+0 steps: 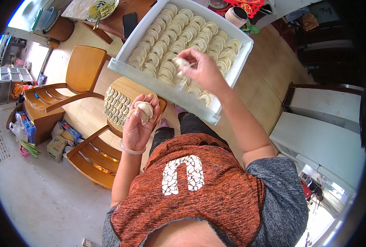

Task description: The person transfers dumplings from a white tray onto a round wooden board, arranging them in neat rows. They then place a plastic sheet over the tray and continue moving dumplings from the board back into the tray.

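My left hand (136, 131) is palm up and holds several uncooked dumplings (144, 111) in its fingers. A pale bangle (132, 149) circles that wrist. My right hand (205, 71) pinches a dumpling (181, 62) over a white drawer-like bin (170, 98) with a clear front panel. Packed rows of pleated, crescent-shaped dumplings (173, 28) fill much of the bin, and my right hand and forearm hide part of them. Below and left of the bin, a round wooden board (124, 85) carries more rows of dumplings (116, 106), with my left hand overlapping its edge.
A wooden table (113, 24) at the back bears a plate of food (104, 10) and a black phone (129, 24). Wooden chairs (85, 68) stand left. A pale jar (236, 17) sits behind the bin. On the floor are a carton (57, 148) and green stalks (30, 148).
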`<state>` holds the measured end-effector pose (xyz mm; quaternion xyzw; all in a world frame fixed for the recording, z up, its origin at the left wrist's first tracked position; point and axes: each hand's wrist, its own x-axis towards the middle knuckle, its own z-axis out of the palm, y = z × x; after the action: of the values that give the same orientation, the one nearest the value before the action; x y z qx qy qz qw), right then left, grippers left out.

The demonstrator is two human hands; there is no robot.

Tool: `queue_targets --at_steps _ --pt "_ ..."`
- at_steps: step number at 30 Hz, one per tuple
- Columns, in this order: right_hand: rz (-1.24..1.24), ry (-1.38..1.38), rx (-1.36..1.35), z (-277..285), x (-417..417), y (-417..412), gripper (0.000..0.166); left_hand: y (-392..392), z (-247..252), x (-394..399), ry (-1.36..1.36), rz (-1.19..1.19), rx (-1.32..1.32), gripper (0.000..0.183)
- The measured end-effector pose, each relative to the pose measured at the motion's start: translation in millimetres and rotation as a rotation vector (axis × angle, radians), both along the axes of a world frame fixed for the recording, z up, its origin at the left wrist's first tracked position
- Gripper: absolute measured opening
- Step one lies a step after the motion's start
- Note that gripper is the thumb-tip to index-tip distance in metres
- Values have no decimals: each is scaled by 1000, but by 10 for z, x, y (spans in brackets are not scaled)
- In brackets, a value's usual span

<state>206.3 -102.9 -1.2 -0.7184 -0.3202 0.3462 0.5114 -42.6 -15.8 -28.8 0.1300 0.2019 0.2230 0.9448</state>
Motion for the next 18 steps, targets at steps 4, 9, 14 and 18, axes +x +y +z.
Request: queue_targets --at_steps 4,9,14,18 --pt "-24 -348 -220 -463 374 34 24 64 -6 28 14 20 33 44" --pt "33 -449 -202 -768 404 87 23 144 -28 62 30 51 62 45" --pt "52 -668 -141 -802 385 76 23 166 -25 113 68 70 40 45" --pt "3 -737 -103 -605 310 86 20 172 2 155 65 43 49 45"
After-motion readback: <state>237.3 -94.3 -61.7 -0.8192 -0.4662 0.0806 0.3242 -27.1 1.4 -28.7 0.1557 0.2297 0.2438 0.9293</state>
